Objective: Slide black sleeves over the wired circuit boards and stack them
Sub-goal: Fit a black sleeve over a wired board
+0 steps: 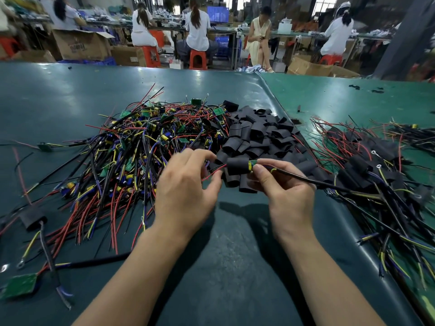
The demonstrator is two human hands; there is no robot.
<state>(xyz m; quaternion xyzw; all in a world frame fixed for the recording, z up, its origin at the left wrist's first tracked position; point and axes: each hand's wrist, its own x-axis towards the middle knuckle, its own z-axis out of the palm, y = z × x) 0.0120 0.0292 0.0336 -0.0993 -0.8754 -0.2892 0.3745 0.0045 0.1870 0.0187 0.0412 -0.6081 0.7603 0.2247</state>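
two bare forearms are seen rising from the bottom edge of the frame toward its centre. no sleeves, gloves, rings or watches are worn on the left hand [186, 187] or the right hand [282, 187]. short, unpainted fingernails are shown.

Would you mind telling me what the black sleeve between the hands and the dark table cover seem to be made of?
The black sleeve looks like soft matte plastic or rubber tubing, possibly heat-shrink: the loose ones in the sleeve pile lie flattened and creased. The table cover looks like a glossy vinyl or rubber sheet: it reflects the lights and its edge curls up at the right.
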